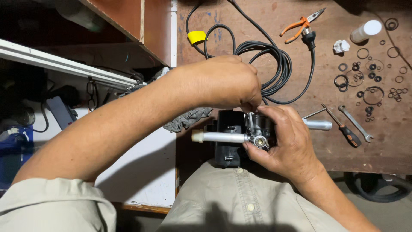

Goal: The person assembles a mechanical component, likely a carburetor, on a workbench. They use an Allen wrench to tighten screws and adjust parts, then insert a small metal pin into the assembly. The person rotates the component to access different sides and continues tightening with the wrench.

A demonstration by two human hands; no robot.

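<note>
A black device body point(228, 138) with a metal fitting point(259, 140) and a silver tube point(219, 137) sticking out to the left sits at the near edge of the brown workbench point(386, 141). My right hand point(285, 141) wraps around the metal fitting from the right. My left hand point(225, 81) reaches over from the left, its fingertips pinched on the top of the same fitting. What the fingertips pinch is hidden.
A coiled black cable point(274, 64) with a yellow tag point(196, 37) lies behind. Orange pliers point(300, 25), a white bottle point(365, 31), several black O-rings point(373, 81), a screwdriver point(343, 126), a spanner point(355, 123) and a grey rag point(189, 118) lie around.
</note>
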